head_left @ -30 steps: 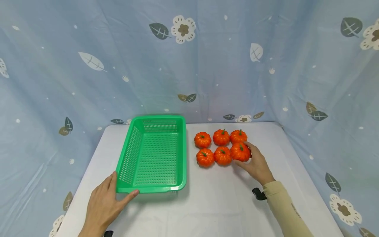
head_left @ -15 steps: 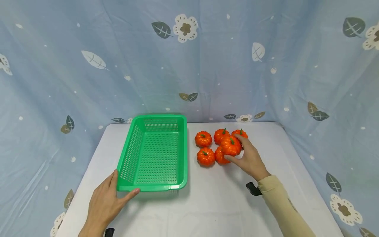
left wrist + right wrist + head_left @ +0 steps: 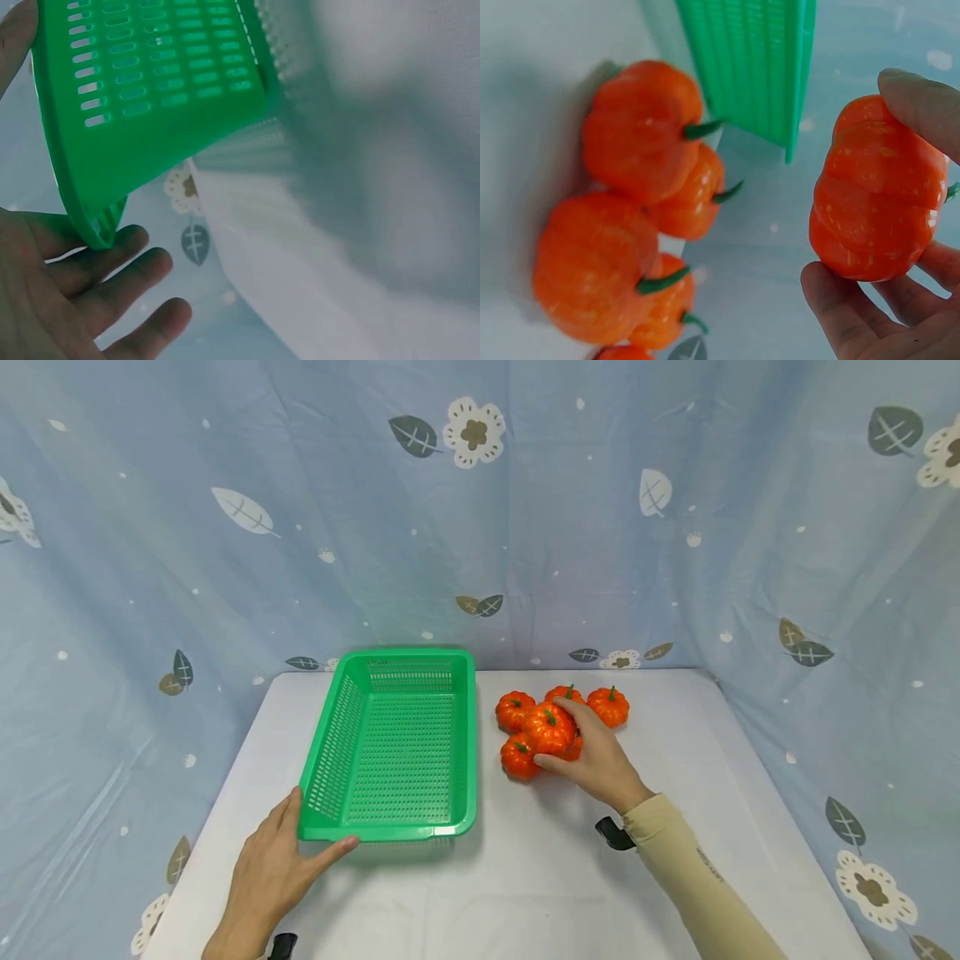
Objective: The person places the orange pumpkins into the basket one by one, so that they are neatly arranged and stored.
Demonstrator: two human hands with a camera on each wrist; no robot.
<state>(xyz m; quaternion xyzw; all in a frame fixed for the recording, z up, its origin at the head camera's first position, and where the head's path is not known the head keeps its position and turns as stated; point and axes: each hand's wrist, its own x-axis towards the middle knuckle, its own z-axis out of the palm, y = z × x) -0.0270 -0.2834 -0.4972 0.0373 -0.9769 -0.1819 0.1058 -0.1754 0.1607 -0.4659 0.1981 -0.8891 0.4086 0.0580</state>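
My right hand (image 3: 598, 762) grips a small orange toy pumpkin (image 3: 549, 730) with a green stem, thumb on one side and fingers on the other. In the right wrist view this held pumpkin (image 3: 881, 191) is raised above the other pumpkins. Several similar ones stand in two rows beneath and around it, among them a far right pumpkin (image 3: 608, 707) and a near left pumpkin (image 3: 519, 757). A green perforated plastic basket (image 3: 375, 834) lies to their left. At its near left corner rests my left hand (image 3: 273, 864), thumb and fingers spread along the rim.
The basket and pumpkins are on a white-covered table (image 3: 510, 893). Behind and beside it hangs a blue curtain (image 3: 337, 585) with leaf and flower prints. The basket's right rim stands close to the left pumpkins.
My right hand has lifted the near right pumpkin and carried it left over the other pumpkins. My left hand has stayed at the basket's corner.
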